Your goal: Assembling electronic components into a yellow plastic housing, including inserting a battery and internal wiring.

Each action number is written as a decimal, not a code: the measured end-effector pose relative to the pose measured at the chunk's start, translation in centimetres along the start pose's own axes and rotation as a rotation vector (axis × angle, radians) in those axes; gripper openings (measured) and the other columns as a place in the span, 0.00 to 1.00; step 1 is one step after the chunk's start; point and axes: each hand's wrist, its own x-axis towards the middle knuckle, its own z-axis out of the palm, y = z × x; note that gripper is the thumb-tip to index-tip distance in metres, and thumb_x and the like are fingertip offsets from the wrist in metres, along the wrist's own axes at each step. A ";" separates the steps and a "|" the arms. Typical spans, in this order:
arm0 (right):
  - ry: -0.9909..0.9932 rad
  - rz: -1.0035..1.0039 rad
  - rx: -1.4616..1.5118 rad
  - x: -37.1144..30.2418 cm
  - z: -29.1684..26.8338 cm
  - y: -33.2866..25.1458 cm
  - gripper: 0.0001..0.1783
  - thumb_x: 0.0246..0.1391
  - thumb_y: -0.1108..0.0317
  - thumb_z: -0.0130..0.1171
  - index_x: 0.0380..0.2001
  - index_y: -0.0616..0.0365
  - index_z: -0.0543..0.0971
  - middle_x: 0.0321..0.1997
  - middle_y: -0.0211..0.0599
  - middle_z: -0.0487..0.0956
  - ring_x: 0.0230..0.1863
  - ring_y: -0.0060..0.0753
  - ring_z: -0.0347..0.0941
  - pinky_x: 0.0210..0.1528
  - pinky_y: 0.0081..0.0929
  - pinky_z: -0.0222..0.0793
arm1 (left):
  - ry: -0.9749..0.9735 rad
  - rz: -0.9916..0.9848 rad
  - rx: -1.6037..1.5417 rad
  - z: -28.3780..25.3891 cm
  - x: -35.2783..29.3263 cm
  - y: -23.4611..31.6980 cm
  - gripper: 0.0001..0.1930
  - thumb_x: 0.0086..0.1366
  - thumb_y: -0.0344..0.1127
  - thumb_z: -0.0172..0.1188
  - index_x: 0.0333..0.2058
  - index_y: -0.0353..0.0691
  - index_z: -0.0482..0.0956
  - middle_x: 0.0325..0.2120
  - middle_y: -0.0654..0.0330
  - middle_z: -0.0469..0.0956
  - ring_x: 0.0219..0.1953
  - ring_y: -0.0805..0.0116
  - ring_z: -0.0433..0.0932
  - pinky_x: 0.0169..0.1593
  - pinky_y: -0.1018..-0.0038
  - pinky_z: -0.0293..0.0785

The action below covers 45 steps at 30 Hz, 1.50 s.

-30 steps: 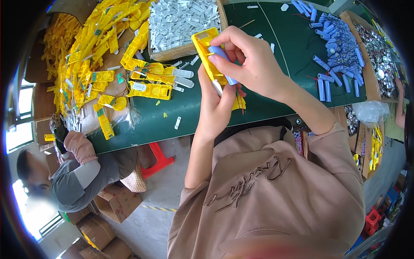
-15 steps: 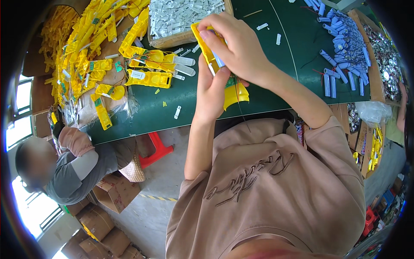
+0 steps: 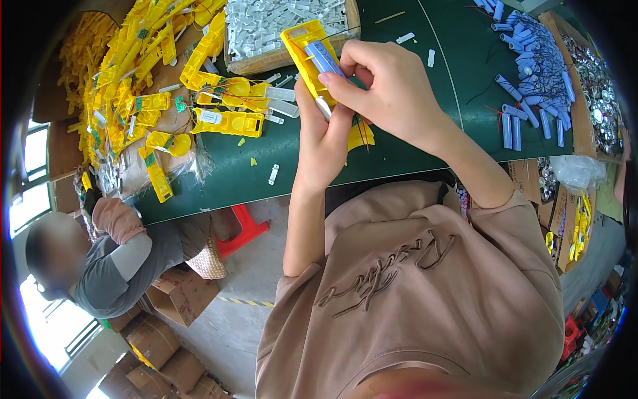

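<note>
The left hand [image 3: 321,143] grasps a yellow plastic case [image 3: 299,48] from below, and the right hand [image 3: 392,90] pinches a blue battery [image 3: 321,57] lying in that case, between the two hands. On the table [image 3: 229,176], yellow cases with wires [image 3: 229,122] lie left of the left hand, and more blue batteries [image 3: 531,76] lie right of the right hand. Beyond both hands stands a cardboard box [image 3: 260,65] of clear plastic pieces [image 3: 282,25].

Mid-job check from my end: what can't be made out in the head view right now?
- Head view: lower end of the blue cylinder, hidden by the right hand.
- Head view: whether the yellow housing joins the yellow piece below; the hands cover that spot.
- Head view: the left hand's fingertips, behind the housing.
- Head view: far side of the carton of pale parts, cut off by the upper edge.
</note>
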 end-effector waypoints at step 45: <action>-0.019 0.037 0.110 0.5 1.4 0.5 0.16 0.47 0.59 0.55 0.15 0.59 0.70 0.11 0.33 0.70 0.11 0.25 0.66 0.15 0.20 0.59 | -0.024 -0.099 -0.111 0.4 -0.6 1.1 0.26 0.55 0.21 0.35 0.53 0.35 0.43 0.40 0.51 0.63 0.30 0.70 0.71 0.32 0.74 0.74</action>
